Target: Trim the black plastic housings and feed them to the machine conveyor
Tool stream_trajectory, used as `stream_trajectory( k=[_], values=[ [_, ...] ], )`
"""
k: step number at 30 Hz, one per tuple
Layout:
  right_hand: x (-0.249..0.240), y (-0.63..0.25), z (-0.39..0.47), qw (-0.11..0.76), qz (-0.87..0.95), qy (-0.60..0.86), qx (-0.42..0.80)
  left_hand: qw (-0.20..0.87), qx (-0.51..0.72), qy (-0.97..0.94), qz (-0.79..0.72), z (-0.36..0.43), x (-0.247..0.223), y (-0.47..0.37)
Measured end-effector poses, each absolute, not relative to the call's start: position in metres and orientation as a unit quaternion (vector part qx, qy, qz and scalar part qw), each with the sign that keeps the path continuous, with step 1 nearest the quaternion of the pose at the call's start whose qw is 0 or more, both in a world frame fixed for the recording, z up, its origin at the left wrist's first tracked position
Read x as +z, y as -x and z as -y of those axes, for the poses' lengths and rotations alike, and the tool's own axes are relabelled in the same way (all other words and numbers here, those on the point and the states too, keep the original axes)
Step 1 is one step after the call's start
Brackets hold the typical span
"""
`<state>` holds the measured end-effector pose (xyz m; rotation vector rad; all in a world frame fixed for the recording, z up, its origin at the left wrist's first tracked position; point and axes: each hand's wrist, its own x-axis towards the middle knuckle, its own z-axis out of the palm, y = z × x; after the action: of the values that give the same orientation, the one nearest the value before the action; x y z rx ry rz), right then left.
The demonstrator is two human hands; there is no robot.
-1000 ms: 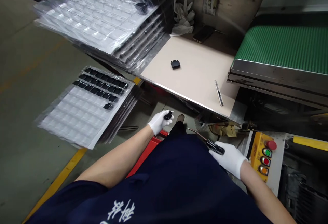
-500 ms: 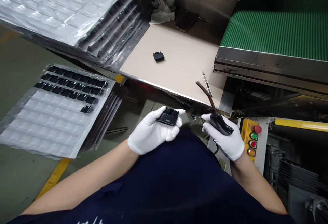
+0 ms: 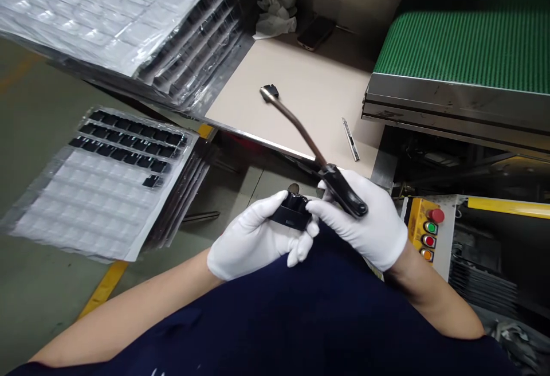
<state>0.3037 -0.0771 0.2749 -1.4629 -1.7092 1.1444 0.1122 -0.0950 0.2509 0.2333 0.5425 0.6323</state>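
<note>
Near a tray (image 3: 103,195) of black pieces (image 3: 105,150), left fingers (image 3: 304,245) pinch a black block (image 3: 290,216), right fingers (image 3: 330,214) clasp a tool (image 3: 344,192).

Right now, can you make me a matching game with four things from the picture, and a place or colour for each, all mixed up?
Things:
1. nearer black block
2. black-handled tool
3. slim knife
4. ridged belt

Places or colours:
A. lying on the beige tabletop
B. green
C. held in the left hand
D. held in the right hand

Right pairs: 1-C, 2-D, 3-A, 4-B
</note>
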Motion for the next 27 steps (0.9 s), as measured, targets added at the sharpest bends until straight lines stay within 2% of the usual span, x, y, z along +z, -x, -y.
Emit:
stream_trajectory(
  k=[4, 8, 11, 16, 23, 27],
  values=[
    [0.269, -0.300, 0.071, 0.274, 0.680, 0.551, 0.398, 0.907, 0.285, -0.128, -0.281, 0.096, 0.251, -0.114],
    [0.262, -0.304, 0.068, 0.342, 0.638, 0.584, 0.368, 0.915, 0.295, -0.120, -0.247, 0.097, 0.246, -0.115],
    [0.263, -0.309, 0.070, 0.362, 0.629, 0.588, 0.359, 0.920, 0.293, -0.108, -0.236, 0.097, 0.245, -0.116],
    [0.272, -0.310, 0.073, 0.339, 0.641, 0.554, 0.410, 0.922, 0.285, -0.105, -0.241, 0.095, 0.248, -0.119],
    [0.273, -0.302, 0.073, 0.274, 0.687, 0.533, 0.410, 0.923, 0.245, -0.127, -0.268, 0.098, 0.252, -0.120],
    [0.266, -0.303, 0.070, 0.319, 0.666, 0.557, 0.379, 0.922, 0.278, -0.142, -0.228, 0.100, 0.248, -0.120]
  ],
)
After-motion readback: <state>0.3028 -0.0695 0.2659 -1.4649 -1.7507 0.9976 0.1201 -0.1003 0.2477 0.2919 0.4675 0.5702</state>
